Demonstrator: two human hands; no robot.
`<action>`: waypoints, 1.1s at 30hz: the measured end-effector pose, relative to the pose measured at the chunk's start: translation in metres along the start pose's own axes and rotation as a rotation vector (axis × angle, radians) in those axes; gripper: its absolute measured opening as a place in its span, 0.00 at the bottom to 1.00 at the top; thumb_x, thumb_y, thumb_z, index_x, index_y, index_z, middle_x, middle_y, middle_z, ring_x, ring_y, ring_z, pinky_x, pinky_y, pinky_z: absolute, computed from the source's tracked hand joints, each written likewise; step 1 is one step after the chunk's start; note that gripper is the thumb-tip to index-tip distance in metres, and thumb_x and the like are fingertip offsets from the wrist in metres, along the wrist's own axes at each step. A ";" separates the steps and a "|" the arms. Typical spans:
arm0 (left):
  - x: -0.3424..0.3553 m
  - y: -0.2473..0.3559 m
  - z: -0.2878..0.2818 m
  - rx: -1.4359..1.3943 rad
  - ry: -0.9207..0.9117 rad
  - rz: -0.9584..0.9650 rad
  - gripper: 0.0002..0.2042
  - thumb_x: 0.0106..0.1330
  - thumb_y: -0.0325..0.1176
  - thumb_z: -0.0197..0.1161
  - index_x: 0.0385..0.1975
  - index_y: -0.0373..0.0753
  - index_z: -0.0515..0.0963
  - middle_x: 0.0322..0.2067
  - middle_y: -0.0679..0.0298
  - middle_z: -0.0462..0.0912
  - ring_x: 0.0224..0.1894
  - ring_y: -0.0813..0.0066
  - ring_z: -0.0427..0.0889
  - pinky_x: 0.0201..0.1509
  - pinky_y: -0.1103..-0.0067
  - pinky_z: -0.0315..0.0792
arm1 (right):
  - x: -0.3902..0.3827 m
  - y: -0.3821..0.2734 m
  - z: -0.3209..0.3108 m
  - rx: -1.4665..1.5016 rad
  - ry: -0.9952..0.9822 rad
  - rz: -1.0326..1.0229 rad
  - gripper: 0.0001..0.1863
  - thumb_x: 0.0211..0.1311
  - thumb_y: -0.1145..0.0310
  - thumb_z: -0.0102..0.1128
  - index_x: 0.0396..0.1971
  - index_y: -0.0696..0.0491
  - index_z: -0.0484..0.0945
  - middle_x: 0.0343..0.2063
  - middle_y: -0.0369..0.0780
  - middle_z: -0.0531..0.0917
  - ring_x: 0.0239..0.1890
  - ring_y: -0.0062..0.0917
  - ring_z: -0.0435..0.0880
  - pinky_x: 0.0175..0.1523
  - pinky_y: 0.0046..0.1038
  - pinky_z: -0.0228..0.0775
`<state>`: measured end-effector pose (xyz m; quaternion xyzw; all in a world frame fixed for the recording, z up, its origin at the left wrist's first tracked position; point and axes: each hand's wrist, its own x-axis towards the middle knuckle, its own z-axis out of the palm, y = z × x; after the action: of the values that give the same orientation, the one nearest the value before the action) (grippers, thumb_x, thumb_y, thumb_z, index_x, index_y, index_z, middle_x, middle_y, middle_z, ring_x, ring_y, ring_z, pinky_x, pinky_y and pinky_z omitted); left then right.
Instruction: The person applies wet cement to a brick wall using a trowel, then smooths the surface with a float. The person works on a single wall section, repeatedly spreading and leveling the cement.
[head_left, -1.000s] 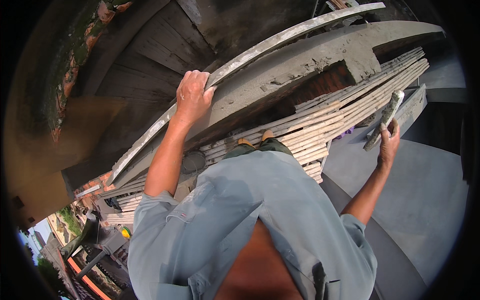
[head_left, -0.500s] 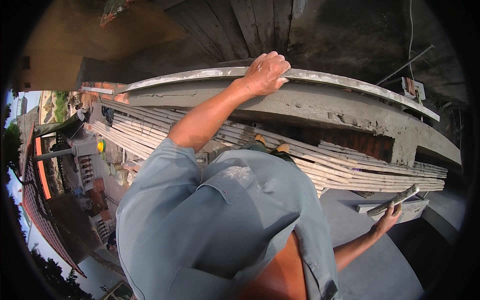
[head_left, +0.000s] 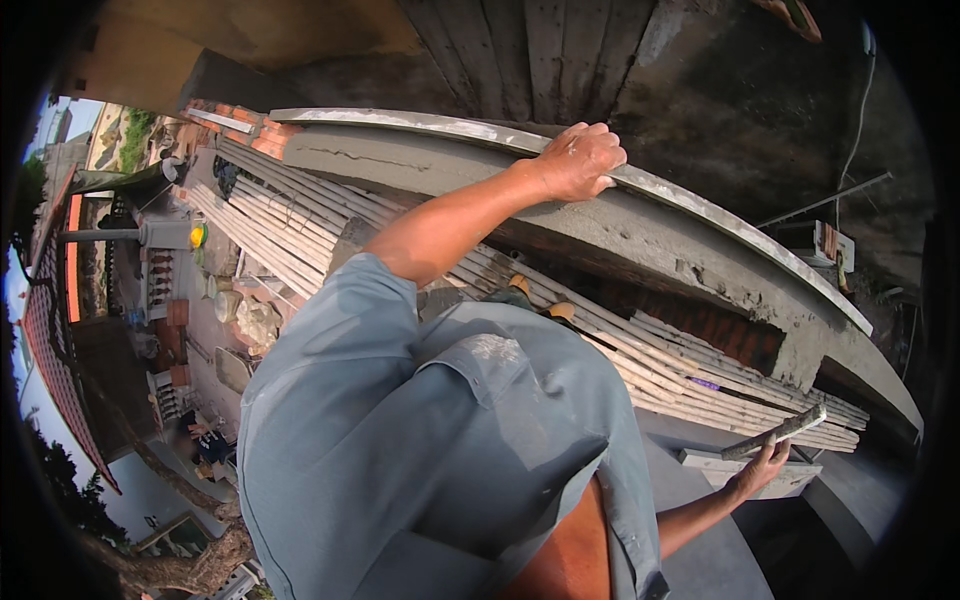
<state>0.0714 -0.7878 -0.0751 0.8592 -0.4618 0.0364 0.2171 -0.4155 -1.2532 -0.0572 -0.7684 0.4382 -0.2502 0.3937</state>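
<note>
My left hand (head_left: 583,163) reaches out ahead with its fingers closed over a long, pale, mortar-smeared straightedge (head_left: 735,217). The straightedge lies along the top edge of a grey rendered concrete beam (head_left: 640,232). Low on the right, my right hand (head_left: 760,468) grips a narrow mortar-crusted float (head_left: 775,432), seen nearly edge-on and apart from the beam. How the right fingers close round its handle is partly hidden.
Under me runs a platform of bamboo poles (head_left: 640,372), where my feet (head_left: 540,298) stand. Dark boards (head_left: 530,60) lie beyond the beam. Bricks (head_left: 265,135) sit at its left end. A yard with a yellow hard hat (head_left: 198,235) lies far below left; a tree branch (head_left: 190,565) is nearer.
The whole view has turned clockwise, so the beam and straightedge now slope down to the right. Both hands keep their grips; the right one appears slightly lower and further left.
</note>
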 end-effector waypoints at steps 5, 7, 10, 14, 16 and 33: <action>-0.009 -0.008 -0.002 0.010 -0.026 -0.035 0.15 0.59 0.33 0.75 0.44 0.40 0.83 0.42 0.61 0.81 0.53 0.59 0.79 0.61 0.62 0.73 | -0.009 -0.003 -0.002 0.002 0.023 0.022 0.39 0.70 0.55 0.66 0.71 0.65 0.68 0.66 0.50 0.76 0.67 0.37 0.74 0.74 0.38 0.61; -0.011 -0.011 -0.001 0.010 -0.060 -0.058 0.16 0.60 0.35 0.74 0.46 0.39 0.84 0.43 0.61 0.82 0.53 0.59 0.79 0.62 0.63 0.72 | -0.010 0.000 -0.003 -0.003 0.003 0.013 0.39 0.70 0.55 0.66 0.72 0.65 0.68 0.66 0.51 0.76 0.66 0.37 0.74 0.74 0.38 0.62; -0.011 -0.014 0.002 -0.010 -0.093 -0.069 0.16 0.61 0.36 0.74 0.46 0.39 0.84 0.43 0.60 0.82 0.54 0.58 0.79 0.63 0.62 0.72 | -0.007 0.008 -0.002 0.003 -0.003 0.023 0.39 0.70 0.55 0.67 0.72 0.65 0.68 0.65 0.50 0.76 0.66 0.37 0.75 0.73 0.38 0.62; -0.011 -0.015 0.003 -0.029 -0.113 -0.073 0.16 0.61 0.37 0.73 0.46 0.38 0.84 0.43 0.59 0.83 0.55 0.57 0.79 0.63 0.61 0.72 | -0.005 0.013 0.001 -0.020 0.004 0.018 0.39 0.70 0.53 0.67 0.71 0.65 0.68 0.65 0.50 0.76 0.66 0.37 0.75 0.73 0.38 0.63; -0.012 -0.013 0.002 -0.039 -0.130 -0.080 0.16 0.60 0.37 0.74 0.45 0.38 0.84 0.43 0.58 0.83 0.56 0.57 0.79 0.63 0.61 0.72 | -0.004 0.011 0.003 -0.052 -0.005 0.001 0.39 0.70 0.53 0.66 0.71 0.64 0.69 0.65 0.51 0.76 0.66 0.37 0.75 0.73 0.38 0.63; -0.036 0.010 0.003 -0.078 -0.220 -0.100 0.15 0.61 0.36 0.72 0.45 0.35 0.83 0.43 0.55 0.83 0.56 0.54 0.78 0.64 0.60 0.72 | 0.009 -0.029 0.036 -0.047 -0.098 0.010 0.36 0.71 0.56 0.65 0.71 0.65 0.69 0.64 0.49 0.77 0.65 0.35 0.75 0.73 0.37 0.62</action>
<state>0.0418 -0.7659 -0.0840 0.8708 -0.4406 -0.0870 0.2001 -0.3710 -1.2380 -0.0539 -0.7865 0.4281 -0.1997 0.3979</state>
